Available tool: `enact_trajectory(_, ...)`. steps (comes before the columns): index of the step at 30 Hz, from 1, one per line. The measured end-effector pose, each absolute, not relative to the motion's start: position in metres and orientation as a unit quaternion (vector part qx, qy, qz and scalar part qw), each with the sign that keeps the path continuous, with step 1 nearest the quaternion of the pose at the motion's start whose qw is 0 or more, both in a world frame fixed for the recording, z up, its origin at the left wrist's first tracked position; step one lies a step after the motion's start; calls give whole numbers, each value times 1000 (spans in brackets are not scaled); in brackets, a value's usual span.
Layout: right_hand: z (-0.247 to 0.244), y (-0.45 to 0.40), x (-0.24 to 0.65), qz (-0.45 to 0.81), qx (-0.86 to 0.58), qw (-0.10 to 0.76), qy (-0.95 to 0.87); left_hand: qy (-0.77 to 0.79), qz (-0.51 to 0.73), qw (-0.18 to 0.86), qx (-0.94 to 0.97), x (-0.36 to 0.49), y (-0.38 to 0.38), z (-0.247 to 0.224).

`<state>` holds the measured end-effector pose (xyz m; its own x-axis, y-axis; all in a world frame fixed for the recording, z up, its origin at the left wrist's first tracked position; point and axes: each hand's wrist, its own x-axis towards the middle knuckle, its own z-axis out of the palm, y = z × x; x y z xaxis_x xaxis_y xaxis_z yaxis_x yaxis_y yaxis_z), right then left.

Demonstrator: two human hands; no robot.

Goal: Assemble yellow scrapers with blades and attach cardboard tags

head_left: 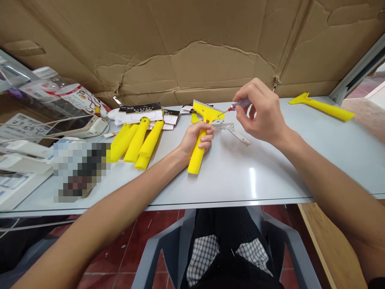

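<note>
My left hand (197, 138) is wrapped round the handle of a yellow scraper (197, 158), its wide head tilted up and away from me. A thin metal blade edge shows along the top of that head. Pinched in my right hand (260, 110) is a screwdriver (240, 105) with a clear purplish handle and a red collar. Its tip meets the right side of the scraper head, at a small screw or hole. Behind and right of my left hand, flat metal strips (239, 135) with holes lie on the white table (222, 176).
Several yellow scrapers (134, 142) with black-and-white card sleeves (140, 112) lie to the left. Another yellow scraper (327, 108) rests at the far right. A phone (70, 125), a plastic bottle (78, 94) and boxes crowd the left end. Cardboard (192, 48) walls the back.
</note>
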<state>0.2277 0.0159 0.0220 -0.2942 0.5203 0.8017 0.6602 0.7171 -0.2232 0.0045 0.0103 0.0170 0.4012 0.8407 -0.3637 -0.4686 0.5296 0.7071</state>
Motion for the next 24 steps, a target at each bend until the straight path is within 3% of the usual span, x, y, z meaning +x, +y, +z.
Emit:
enact_trajectory(13,21,13,228,-84,-405,465,-783,387,403,793,242,7,8,21)
enact_trajectory(24,26,12,224,-84,-315,499,-803,370,411,799,235,5,10,19)
